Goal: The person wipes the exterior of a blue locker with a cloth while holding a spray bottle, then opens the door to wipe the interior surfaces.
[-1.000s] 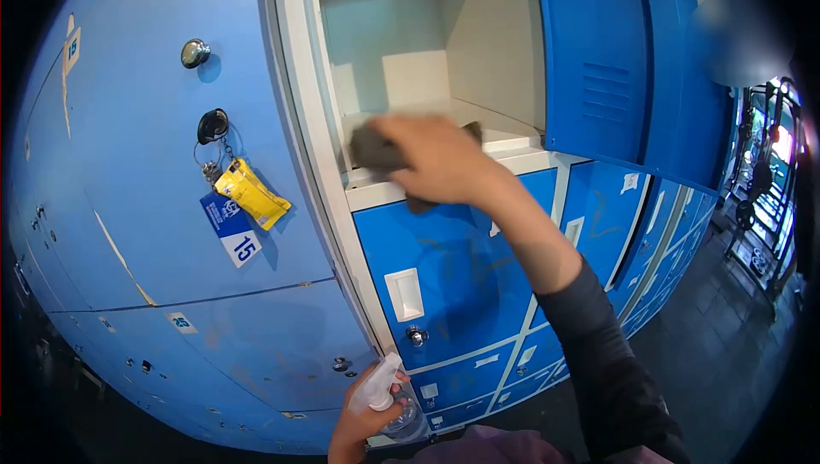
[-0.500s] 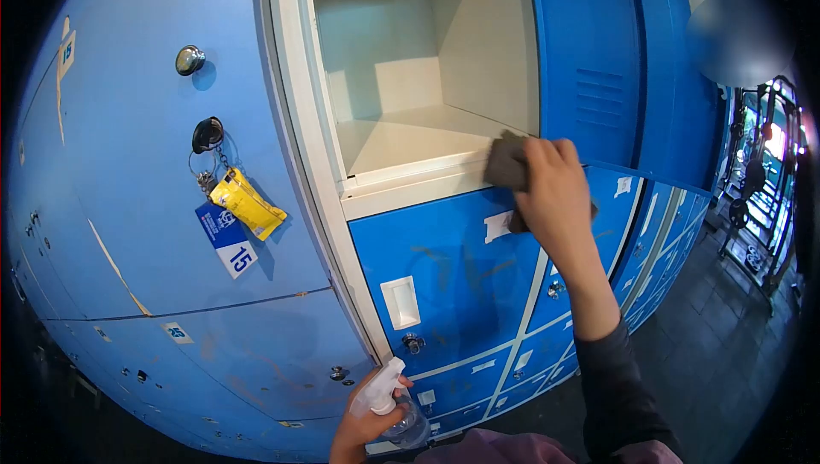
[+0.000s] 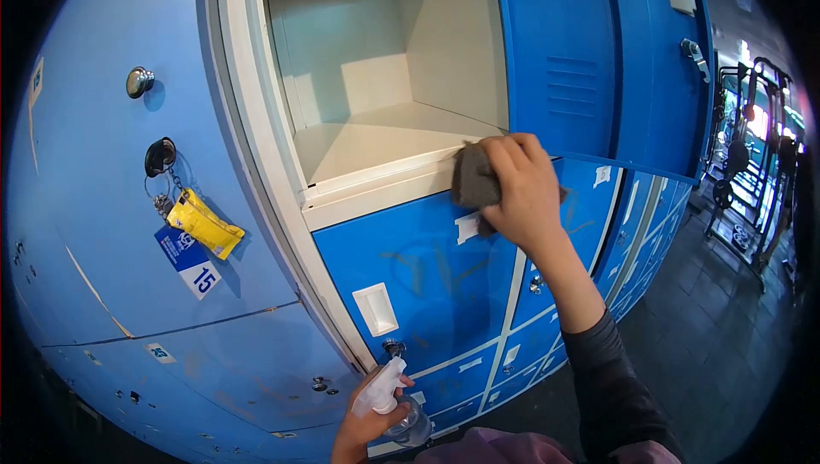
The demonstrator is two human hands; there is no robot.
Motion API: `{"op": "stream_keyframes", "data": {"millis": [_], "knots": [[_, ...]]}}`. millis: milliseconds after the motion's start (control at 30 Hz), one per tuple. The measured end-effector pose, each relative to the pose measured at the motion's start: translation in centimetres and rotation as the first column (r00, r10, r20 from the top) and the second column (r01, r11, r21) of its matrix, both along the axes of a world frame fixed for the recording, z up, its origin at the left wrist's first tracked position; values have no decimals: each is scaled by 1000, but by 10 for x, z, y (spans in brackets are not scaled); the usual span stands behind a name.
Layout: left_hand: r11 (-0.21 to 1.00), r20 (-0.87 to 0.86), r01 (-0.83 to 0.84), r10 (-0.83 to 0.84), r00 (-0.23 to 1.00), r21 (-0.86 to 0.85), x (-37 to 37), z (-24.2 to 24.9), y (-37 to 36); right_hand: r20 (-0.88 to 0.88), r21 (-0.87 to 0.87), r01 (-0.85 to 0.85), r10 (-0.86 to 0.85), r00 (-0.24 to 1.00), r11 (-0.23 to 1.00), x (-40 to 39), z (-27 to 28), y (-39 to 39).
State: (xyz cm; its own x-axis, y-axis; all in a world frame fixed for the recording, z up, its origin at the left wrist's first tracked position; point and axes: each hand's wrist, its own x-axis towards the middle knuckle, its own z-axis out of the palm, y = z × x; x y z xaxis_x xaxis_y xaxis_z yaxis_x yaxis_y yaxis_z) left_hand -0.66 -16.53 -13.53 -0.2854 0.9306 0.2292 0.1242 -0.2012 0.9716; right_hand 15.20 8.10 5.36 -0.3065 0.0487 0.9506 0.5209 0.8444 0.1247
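A dark grey cloth point(image 3: 475, 179) is gripped in my right hand point(image 3: 525, 195), pressed on the cream front edge of the open locker compartment point(image 3: 376, 135), near its right corner. Part of the cloth hangs below my fingers over the top of the blue door beneath. Low in the view, my left hand point(image 3: 369, 423) is wrapped round a clear spray bottle point(image 3: 412, 424) with a white trigger head. The open blue locker door point(image 3: 568, 54) stands to the right of the compartment.
Light blue lockers point(image 3: 94, 208) fill the left side, one with keys, a yellow packet point(image 3: 205, 225) and a tag marked 15 point(image 3: 188, 262) hanging from its lock. Gym equipment point(image 3: 747, 165) stands on the dark floor point(image 3: 683, 293) at the right.
The camera view has shifted, so the lockers appear further left. My right hand and the cloth remain near the compartment's right front corner. My left hand still holds the bottle.
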Motion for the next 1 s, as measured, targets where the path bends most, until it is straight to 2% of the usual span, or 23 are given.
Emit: {"op": "stream_keyframes", "data": {"millis": [100,200,233,333,367,433,467,500,533,567,600,667,733,767,867,900,1000], "knots": [[1000,44,2,-2,999,6,3,0,-1,23,-5,183,-183,983,983,7,0,-8],[1000,57,9,-9,998,-9,3,-2,-3,8,-43,240,-239,971,970,-3,-2,-16],[1000,37,5,-4,999,-24,3,-1,-5,-19,-14,235,-235,972,972,-3,-3,-16],[1000,4,9,-9,1000,-7,1,0,-11,-152,-1,70,-70,986,998,13,-17,-17],[1000,-3,13,-13,1000,10,0,0,-13,-170,-189,22,-55,984,982,23,-29,-29],[1000,51,-15,15,999,0,-2,-4,-18,-213,-515,-92,-23,977,852,43,-57,-32],[1000,78,-26,27,997,-9,-3,-5,-20,-419,-604,-312,40,907,733,53,-74,-25],[999,111,-35,35,993,-3,-3,-4,-21,-613,-622,-527,58,788,580,62,-94,-12],[999,90,-45,44,995,3,-4,-3,-22,-778,-564,-719,32,628,406,73,-107,3],[998,67,-56,55,996,14,-5,-3,-22,-913,-339,-900,135,385,274,91,-112,21],[997,44,-69,68,997,24,-6,-2,-22,-975,-81,-991,197,102,111,108,-111,34],[998,-6,-49,50,999,45,-7,-1,-23,-927,114,-986,370,-62,121,131,-84,26],[998,-6,-31,31,1000,57,-8,-5,-22,-799,194,-977,564,-207,-84,152,-72,27],[998,15,-25,24,1000,55,-7,-5,-22,-729,175,-952,617,-297,-251,154,-64,27],[998,63,-7,4,998,62,-4,-7,-25,-838,229,-972,517,-175,42,149,-75,20],[997,70,-2,-3,998,76,-3,-6,-26,-859,266,-961,470,-203,71,143,-76,7],[997,41,0,-3,999,80,-3,-7,-33,-908,123,-939,418,24,322,110,-72,-46]]}}
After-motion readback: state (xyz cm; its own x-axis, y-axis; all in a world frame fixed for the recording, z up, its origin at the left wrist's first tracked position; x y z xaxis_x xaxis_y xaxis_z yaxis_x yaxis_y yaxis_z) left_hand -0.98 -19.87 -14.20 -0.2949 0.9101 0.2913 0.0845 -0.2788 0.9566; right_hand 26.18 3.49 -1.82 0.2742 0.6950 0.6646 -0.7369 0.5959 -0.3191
